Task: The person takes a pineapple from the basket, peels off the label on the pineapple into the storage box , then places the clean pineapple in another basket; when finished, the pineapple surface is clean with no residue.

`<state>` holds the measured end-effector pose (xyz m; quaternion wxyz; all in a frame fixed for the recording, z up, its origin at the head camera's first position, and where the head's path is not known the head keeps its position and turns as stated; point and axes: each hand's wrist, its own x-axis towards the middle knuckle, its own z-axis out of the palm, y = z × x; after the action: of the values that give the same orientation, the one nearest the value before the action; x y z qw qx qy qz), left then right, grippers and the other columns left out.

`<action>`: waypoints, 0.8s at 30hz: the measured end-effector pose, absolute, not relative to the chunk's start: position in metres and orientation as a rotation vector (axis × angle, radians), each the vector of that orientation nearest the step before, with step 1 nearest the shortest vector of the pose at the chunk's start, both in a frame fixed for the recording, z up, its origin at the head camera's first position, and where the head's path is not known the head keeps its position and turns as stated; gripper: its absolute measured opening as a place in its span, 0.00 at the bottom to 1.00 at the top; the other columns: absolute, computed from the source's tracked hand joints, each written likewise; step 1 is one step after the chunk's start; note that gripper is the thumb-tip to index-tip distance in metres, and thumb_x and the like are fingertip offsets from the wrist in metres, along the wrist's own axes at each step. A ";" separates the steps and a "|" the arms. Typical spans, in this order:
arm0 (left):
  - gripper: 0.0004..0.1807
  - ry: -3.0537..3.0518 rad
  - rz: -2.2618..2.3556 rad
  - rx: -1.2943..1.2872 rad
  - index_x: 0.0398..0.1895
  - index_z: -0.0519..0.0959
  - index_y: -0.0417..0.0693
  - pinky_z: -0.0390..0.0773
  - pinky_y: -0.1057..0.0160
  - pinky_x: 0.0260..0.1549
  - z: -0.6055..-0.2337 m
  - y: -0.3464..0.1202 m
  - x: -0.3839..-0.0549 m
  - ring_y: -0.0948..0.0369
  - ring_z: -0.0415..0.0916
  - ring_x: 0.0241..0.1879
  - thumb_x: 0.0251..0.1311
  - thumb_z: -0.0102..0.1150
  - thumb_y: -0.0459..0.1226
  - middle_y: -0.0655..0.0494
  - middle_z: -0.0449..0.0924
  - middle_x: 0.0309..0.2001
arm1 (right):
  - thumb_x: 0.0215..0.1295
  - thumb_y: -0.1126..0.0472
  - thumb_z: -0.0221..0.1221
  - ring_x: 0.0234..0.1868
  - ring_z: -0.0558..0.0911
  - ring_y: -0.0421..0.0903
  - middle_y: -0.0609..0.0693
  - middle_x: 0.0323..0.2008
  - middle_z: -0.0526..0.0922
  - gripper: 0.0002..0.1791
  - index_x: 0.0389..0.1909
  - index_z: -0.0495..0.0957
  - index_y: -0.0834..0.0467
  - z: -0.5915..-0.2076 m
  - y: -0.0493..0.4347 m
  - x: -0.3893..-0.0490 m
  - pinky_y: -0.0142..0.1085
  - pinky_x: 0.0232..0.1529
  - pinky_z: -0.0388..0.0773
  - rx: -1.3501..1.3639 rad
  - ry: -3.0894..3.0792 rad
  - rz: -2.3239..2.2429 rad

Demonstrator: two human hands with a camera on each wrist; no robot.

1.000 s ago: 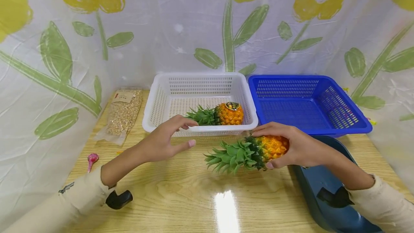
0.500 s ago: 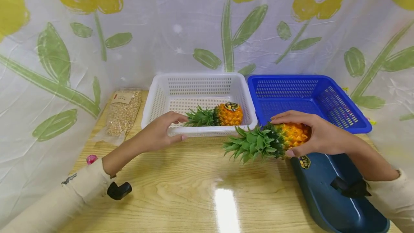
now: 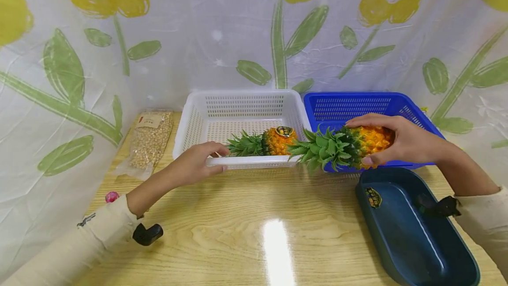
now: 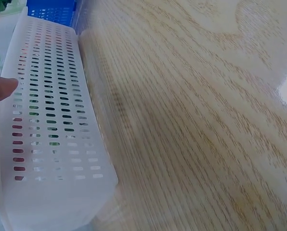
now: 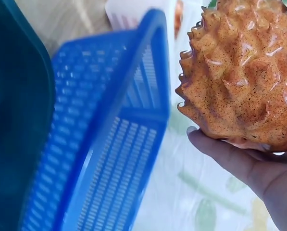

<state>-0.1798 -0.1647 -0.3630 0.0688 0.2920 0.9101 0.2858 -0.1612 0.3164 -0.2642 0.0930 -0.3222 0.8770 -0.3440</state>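
My right hand [image 3: 414, 138] grips a pineapple [image 3: 373, 140] by its orange body, thumb on the near side and fingers on the far side. Its green crown points left and overlaps the corner of the white basket [image 3: 254, 162]. In the head view the fruit is over the near side of the blue basket [image 3: 357, 95]. The right wrist view shows the pineapple's spiky body [image 5: 244, 72] beside that basket. My left hand [image 3: 192, 162] holds the white basket's near rim, its thumb outside and fingers over the edge. Inside that basket lies a second pineapple [image 3: 278, 141] with a black-and-yellow label.
A dark teal tray [image 3: 416, 228] stands at the front right, with a label [image 3: 373, 197] near its left rim. At the left lie a clear bag of corn kernels [image 3: 151, 144] and a pink lollipop [image 3: 112, 197]. A flower-printed curtain [image 3: 178, 34] hangs behind the baskets.
My right hand has carried the pineapple right and away from me, from in front of the white basket to over the blue one. My left hand has come onto the white basket's rim.
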 end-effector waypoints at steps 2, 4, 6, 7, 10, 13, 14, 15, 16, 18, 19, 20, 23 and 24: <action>0.19 2.735 0.850 0.880 0.56 0.80 0.49 0.80 0.50 0.50 -0.363 -0.164 -0.180 0.55 0.80 0.49 0.65 0.66 0.43 0.55 0.83 0.52 | 0.53 0.69 0.73 0.31 0.81 0.45 0.44 0.54 0.76 0.42 0.70 0.70 0.51 -0.262 0.321 -0.169 0.35 0.28 0.82 -0.938 2.621 -1.003; 0.17 2.729 0.841 0.879 0.55 0.80 0.52 0.80 0.51 0.49 -0.363 -0.164 -0.181 0.57 0.80 0.48 0.65 0.66 0.43 0.58 0.84 0.51 | 0.53 0.70 0.73 0.29 0.81 0.46 0.46 0.49 0.76 0.42 0.70 0.70 0.52 -0.261 0.327 -0.177 0.36 0.26 0.82 -0.921 2.617 -1.009; 0.15 2.722 0.834 0.873 0.53 0.81 0.54 0.80 0.52 0.48 -0.364 -0.164 -0.181 0.58 0.80 0.47 0.65 0.66 0.43 0.59 0.84 0.49 | 0.54 0.72 0.72 0.28 0.81 0.47 0.48 0.46 0.76 0.41 0.70 0.69 0.54 -0.260 0.332 -0.185 0.37 0.25 0.82 -0.929 2.606 -1.023; 0.14 2.719 0.832 0.867 0.53 0.81 0.55 0.79 0.52 0.47 -0.363 -0.164 -0.181 0.58 0.80 0.47 0.65 0.65 0.43 0.60 0.84 0.48 | 0.54 0.72 0.71 0.27 0.80 0.47 0.49 0.45 0.76 0.41 0.70 0.69 0.55 -0.259 0.335 -0.188 0.37 0.25 0.82 -0.932 2.604 -1.029; 0.12 2.713 0.833 0.860 0.51 0.82 0.55 0.79 0.52 0.46 -0.363 -0.164 -0.181 0.59 0.80 0.46 0.66 0.65 0.42 0.60 0.84 0.46 | 0.55 0.72 0.70 0.27 0.80 0.47 0.50 0.41 0.77 0.40 0.70 0.69 0.55 -0.259 0.342 -0.198 0.36 0.25 0.81 -0.899 2.638 -1.015; 0.11 2.710 0.837 0.855 0.50 0.83 0.55 0.79 0.52 0.46 -0.362 -0.165 -0.181 0.59 0.80 0.45 0.66 0.65 0.42 0.60 0.84 0.45 | 0.57 0.71 0.70 0.28 0.79 0.47 0.51 0.39 0.78 0.39 0.71 0.70 0.53 -0.259 0.350 -0.206 0.36 0.26 0.81 -0.827 2.693 -0.971; 0.11 2.711 0.833 0.858 0.50 0.83 0.55 0.79 0.52 0.46 -0.362 -0.165 -0.181 0.59 0.80 0.45 0.65 0.65 0.42 0.60 0.84 0.45 | 0.58 0.70 0.70 0.30 0.79 0.47 0.51 0.40 0.77 0.39 0.71 0.70 0.52 -0.259 0.352 -0.208 0.36 0.27 0.81 -0.796 2.713 -0.952; 0.11 2.712 0.831 0.856 0.49 0.83 0.55 0.79 0.52 0.46 -0.362 -0.165 -0.181 0.59 0.80 0.45 0.65 0.65 0.42 0.61 0.84 0.45 | 0.58 0.69 0.70 0.30 0.79 0.47 0.52 0.40 0.77 0.39 0.71 0.69 0.52 -0.259 0.355 -0.211 0.36 0.27 0.81 -0.774 2.724 -0.942; 0.11 2.711 0.830 0.853 0.50 0.83 0.56 0.79 0.52 0.45 -0.363 -0.165 -0.181 0.59 0.80 0.45 0.65 0.65 0.42 0.61 0.84 0.45 | 0.59 0.69 0.69 0.30 0.79 0.47 0.52 0.40 0.77 0.39 0.71 0.69 0.52 -0.260 0.357 -0.214 0.36 0.28 0.81 -0.756 2.731 -0.935; 0.11 2.712 0.828 0.852 0.50 0.83 0.56 0.79 0.53 0.45 -0.363 -0.165 -0.181 0.59 0.80 0.45 0.65 0.65 0.43 0.61 0.84 0.45 | 0.59 0.68 0.70 0.31 0.80 0.47 0.52 0.40 0.78 0.39 0.72 0.69 0.50 -0.260 0.361 -0.218 0.36 0.29 0.82 -0.705 2.743 -0.925; 0.11 2.712 0.828 0.854 0.50 0.83 0.56 0.79 0.53 0.45 -0.363 -0.165 -0.181 0.60 0.80 0.45 0.66 0.65 0.43 0.61 0.84 0.46 | 0.59 0.68 0.70 0.32 0.81 0.47 0.53 0.40 0.78 0.39 0.72 0.68 0.50 -0.260 0.363 -0.220 0.37 0.29 0.82 -0.689 2.744 -0.930; 0.11 2.714 0.827 0.856 0.50 0.83 0.56 0.79 0.53 0.45 -0.363 -0.165 -0.181 0.60 0.80 0.45 0.66 0.65 0.44 0.61 0.84 0.46 | 0.59 0.68 0.70 0.32 0.81 0.47 0.53 0.41 0.79 0.39 0.72 0.69 0.51 -0.261 0.365 -0.222 0.36 0.30 0.82 -0.678 2.751 -0.929; 0.11 2.715 0.834 0.866 0.50 0.83 0.57 0.79 0.52 0.46 -0.364 -0.165 -0.181 0.60 0.80 0.45 0.66 0.65 0.44 0.61 0.83 0.46 | 0.60 0.68 0.69 0.34 0.81 0.45 0.53 0.40 0.80 0.39 0.72 0.68 0.50 -0.262 0.371 -0.227 0.35 0.31 0.82 -0.643 2.757 -0.931; 0.11 2.717 0.835 0.868 0.50 0.83 0.57 0.79 0.52 0.46 -0.364 -0.165 -0.181 0.59 0.80 0.46 0.66 0.65 0.44 0.61 0.83 0.47 | 0.60 0.68 0.69 0.35 0.81 0.45 0.53 0.41 0.80 0.39 0.72 0.68 0.51 -0.263 0.372 -0.229 0.35 0.31 0.82 -0.641 2.759 -0.931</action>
<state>-0.1811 -0.1654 -0.3641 0.0849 0.2911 0.9109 0.2800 -0.2286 0.3724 -0.2629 0.0797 -0.2142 0.9225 -0.3112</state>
